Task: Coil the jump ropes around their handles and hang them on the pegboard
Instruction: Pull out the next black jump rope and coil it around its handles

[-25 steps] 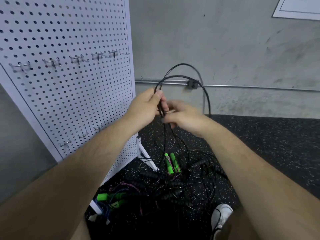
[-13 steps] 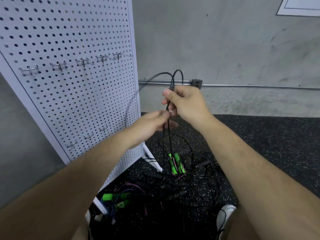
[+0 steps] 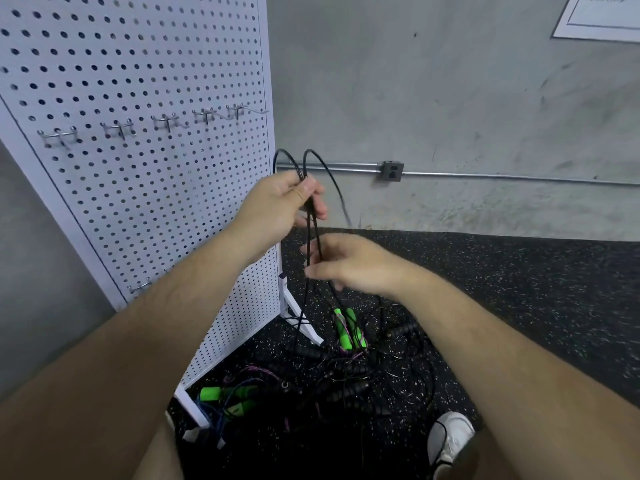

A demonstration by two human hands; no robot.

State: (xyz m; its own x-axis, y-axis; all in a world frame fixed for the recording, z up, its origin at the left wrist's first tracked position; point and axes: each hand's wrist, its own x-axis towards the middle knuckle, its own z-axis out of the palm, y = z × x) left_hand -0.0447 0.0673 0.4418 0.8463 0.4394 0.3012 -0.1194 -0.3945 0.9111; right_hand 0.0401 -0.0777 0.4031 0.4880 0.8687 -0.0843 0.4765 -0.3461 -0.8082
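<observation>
My left hand [image 3: 280, 206] pinches a thin black jump rope [image 3: 313, 233] at chest height, with two loops arching above its fingers. Strands hang straight down from it to the floor. My right hand [image 3: 349, 265] sits just below, fingers curled around the hanging strands. The white pegboard [image 3: 138, 168] stands to the left, with a row of bare metal hooks [image 3: 166, 121] across its middle. On the floor beneath lies a tangled pile of ropes [image 3: 339, 375] with black handles and green handles [image 3: 348, 327].
More green handles [image 3: 221, 396] and coloured cords lie by the pegboard's white foot [image 3: 301, 320]. A grey concrete wall with a conduit and outlet box [image 3: 391, 170] is behind. My white shoe [image 3: 448, 434] touches the pile's right edge on the speckled rubber floor.
My hands have swapped heights: the left rose to pinch the rope's top, the right dropped below it along the strands. A second loop now stands above the left hand.
</observation>
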